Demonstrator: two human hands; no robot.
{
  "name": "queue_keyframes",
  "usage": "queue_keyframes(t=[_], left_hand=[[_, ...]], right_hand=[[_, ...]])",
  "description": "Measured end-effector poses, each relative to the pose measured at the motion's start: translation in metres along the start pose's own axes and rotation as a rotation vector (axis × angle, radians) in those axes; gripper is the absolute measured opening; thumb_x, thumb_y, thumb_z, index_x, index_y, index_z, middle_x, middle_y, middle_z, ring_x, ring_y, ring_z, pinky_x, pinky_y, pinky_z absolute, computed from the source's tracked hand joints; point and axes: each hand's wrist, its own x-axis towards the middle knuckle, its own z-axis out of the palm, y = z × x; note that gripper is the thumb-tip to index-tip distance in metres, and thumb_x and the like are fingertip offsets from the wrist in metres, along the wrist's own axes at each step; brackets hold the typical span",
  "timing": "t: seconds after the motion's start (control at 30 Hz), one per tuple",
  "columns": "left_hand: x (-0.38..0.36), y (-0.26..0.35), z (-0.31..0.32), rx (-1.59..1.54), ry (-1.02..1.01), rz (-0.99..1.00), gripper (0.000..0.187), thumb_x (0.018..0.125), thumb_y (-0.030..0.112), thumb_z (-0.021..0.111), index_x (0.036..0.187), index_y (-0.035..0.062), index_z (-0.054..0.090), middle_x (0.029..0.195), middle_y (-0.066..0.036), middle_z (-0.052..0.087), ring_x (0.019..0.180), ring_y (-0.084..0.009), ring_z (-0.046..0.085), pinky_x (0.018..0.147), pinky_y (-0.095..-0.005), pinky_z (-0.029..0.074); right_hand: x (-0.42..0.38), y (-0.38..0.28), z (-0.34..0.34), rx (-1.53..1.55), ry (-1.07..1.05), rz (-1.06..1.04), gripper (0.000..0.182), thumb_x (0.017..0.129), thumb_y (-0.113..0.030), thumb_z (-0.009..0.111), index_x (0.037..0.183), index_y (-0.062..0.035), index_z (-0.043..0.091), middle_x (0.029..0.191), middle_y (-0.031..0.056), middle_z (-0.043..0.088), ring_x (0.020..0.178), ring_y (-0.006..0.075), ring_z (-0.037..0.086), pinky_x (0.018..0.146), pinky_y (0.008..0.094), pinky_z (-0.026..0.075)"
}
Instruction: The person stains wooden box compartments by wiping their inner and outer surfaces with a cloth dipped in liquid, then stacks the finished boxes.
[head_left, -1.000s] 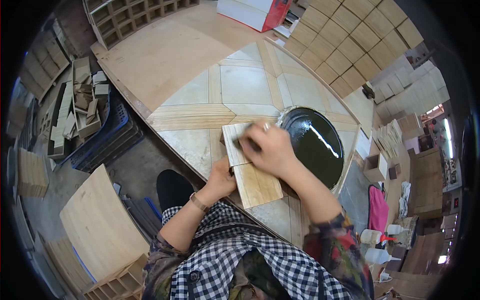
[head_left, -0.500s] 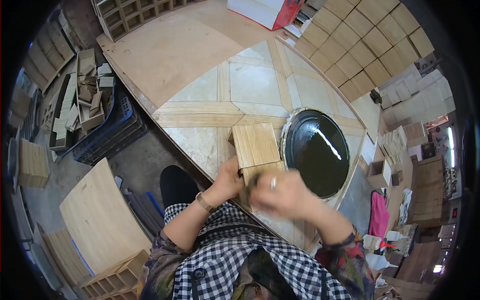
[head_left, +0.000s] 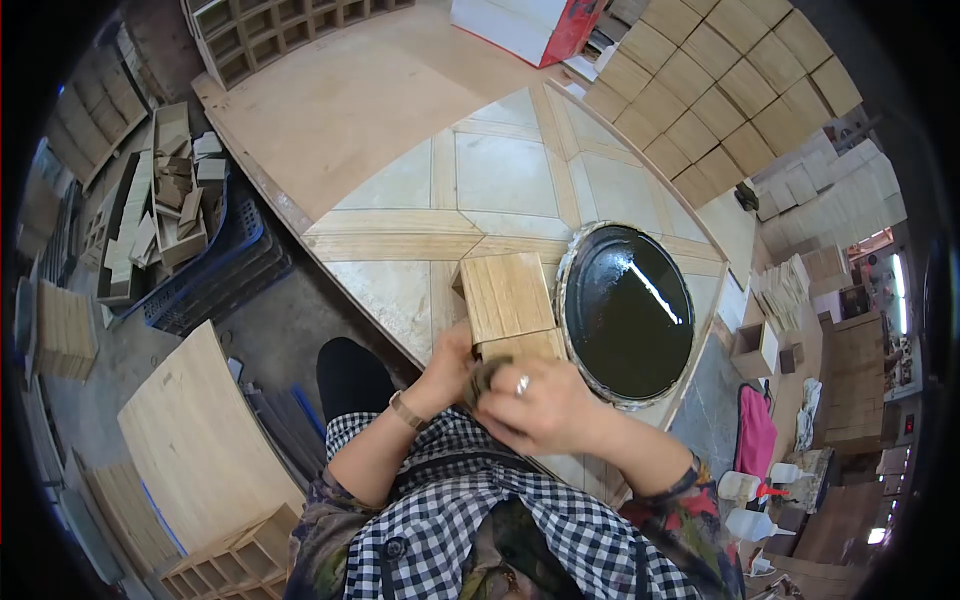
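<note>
Two pale wooden boxes lie end to end on a patterned panel (head_left: 505,165): the farther wooden box (head_left: 507,296) shows its whole top, and the nearer wooden box (head_left: 525,345) is partly covered by my hands. My left hand (head_left: 450,365) is closed around the left side of the nearer box. My right hand (head_left: 540,405), with a ring on one finger, grips a dark, crumpled cloth (head_left: 488,378) against the box's near left part. Just right of the boxes stands a round tub of dark, shiny liquid (head_left: 630,310).
Blue crates (head_left: 215,260) with wood scraps stand at the left. Stacked wooden boxes (head_left: 735,85) are at the upper right. A compartmented wooden rack (head_left: 290,30) is at the back. Right of the table are a pink cloth (head_left: 756,425) and white bottles (head_left: 745,500).
My right hand has moved slightly left and down with the cloth, toward my left hand. The view has shifted slightly.
</note>
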Motion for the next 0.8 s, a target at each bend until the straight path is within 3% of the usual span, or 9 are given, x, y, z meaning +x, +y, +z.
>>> queue_keyframes(t=[0.1,0.17,0.2,0.37,0.47,0.57,0.63,0.7,0.8], left_hand=[[0.003,-0.005,0.002,-0.047,0.033,-0.053,0.039,0.078,0.000,0.067,0.115,-0.0011,0.056,0.106,-0.010,0.066,0.097,-0.0159,0.061,0.085,-0.0306,0.049],[0.002,-0.004,0.001,0.252,0.014,0.054,0.036,0.078,0.001,0.066,0.113,-0.0015,0.056,0.103,-0.012,0.066,0.095,-0.0176,0.062,0.083,-0.0313,0.050],[0.002,-0.003,0.001,0.402,0.011,0.113,0.034,0.079,0.001,0.065,0.112,-0.0018,0.057,0.102,-0.012,0.066,0.094,-0.0184,0.063,0.082,-0.0317,0.050],[0.002,0.006,0.011,0.569,0.141,0.107,0.026,0.079,0.003,0.066,0.103,-0.0026,0.060,0.099,-0.016,0.068,0.095,-0.0260,0.065,0.081,-0.0345,0.051],[0.000,0.010,0.019,0.424,0.164,0.162,0.028,0.080,0.005,0.067,0.106,-0.0026,0.060,0.101,-0.017,0.068,0.096,-0.0281,0.066,0.081,-0.0345,0.051],[0.001,0.000,0.015,0.452,0.159,0.179,0.034,0.081,0.005,0.068,0.112,-0.0029,0.057,0.103,-0.011,0.068,0.094,-0.0151,0.063,0.082,-0.0307,0.051],[0.000,0.003,0.016,0.465,0.156,0.143,0.035,0.080,0.002,0.067,0.113,-0.0031,0.057,0.105,-0.014,0.067,0.098,-0.0183,0.063,0.084,-0.0311,0.050],[0.000,0.003,0.016,0.415,0.144,0.116,0.037,0.079,0.001,0.067,0.114,-0.0030,0.057,0.106,-0.015,0.067,0.100,-0.0204,0.063,0.086,-0.0315,0.050],[0.001,-0.001,0.015,0.308,0.119,0.094,0.041,0.079,0.001,0.067,0.117,-0.0023,0.055,0.108,-0.016,0.066,0.102,-0.0223,0.063,0.087,-0.0323,0.049]], right_hand=[[0.004,0.016,-0.003,-0.033,0.013,-0.025,0.015,0.067,-0.015,0.075,0.072,-0.0128,0.061,0.070,0.0032,0.052,0.060,0.0218,0.058,0.048,0.0327,0.045],[0.028,0.046,0.005,-0.092,0.069,0.048,0.013,0.068,-0.015,0.074,0.073,-0.0128,0.062,0.071,0.0043,0.054,0.061,0.0229,0.059,0.049,0.0337,0.046],[0.042,0.064,0.009,-0.139,0.107,0.099,0.012,0.070,-0.016,0.073,0.075,-0.0123,0.063,0.073,0.0053,0.056,0.063,0.0243,0.060,0.050,0.0349,0.047],[0.060,0.104,0.016,-0.225,0.201,0.429,0.012,0.076,-0.018,0.070,0.084,-0.0101,0.065,0.082,0.0090,0.060,0.070,0.0289,0.063,0.056,0.0381,0.050],[0.032,0.088,0.005,-0.348,0.262,0.596,0.012,0.078,-0.019,0.069,0.085,-0.0093,0.065,0.083,0.0105,0.060,0.071,0.0299,0.063,0.058,0.0383,0.051],[-0.006,0.021,-0.006,-0.435,0.173,0.608,0.011,0.078,-0.016,0.069,0.083,-0.0089,0.063,0.081,0.0096,0.057,0.069,0.0286,0.062,0.057,0.0380,0.050],[-0.027,-0.022,-0.008,-0.386,0.159,0.553,0.014,0.072,-0.008,0.072,0.081,-0.0092,0.061,0.079,0.0074,0.054,0.065,0.0259,0.059,0.052,0.0359,0.048],[-0.049,-0.045,-0.008,-0.355,0.169,0.506,0.017,0.070,-0.012,0.074,0.084,-0.0089,0.063,0.078,0.0060,0.054,0.066,0.0233,0.058,0.050,0.0351,0.047],[-0.065,-0.043,-0.017,-0.186,0.187,0.424,0.018,0.067,-0.009,0.076,0.080,-0.0085,0.065,0.073,0.0047,0.055,0.062,0.0220,0.058,0.049,0.0323,0.047]])
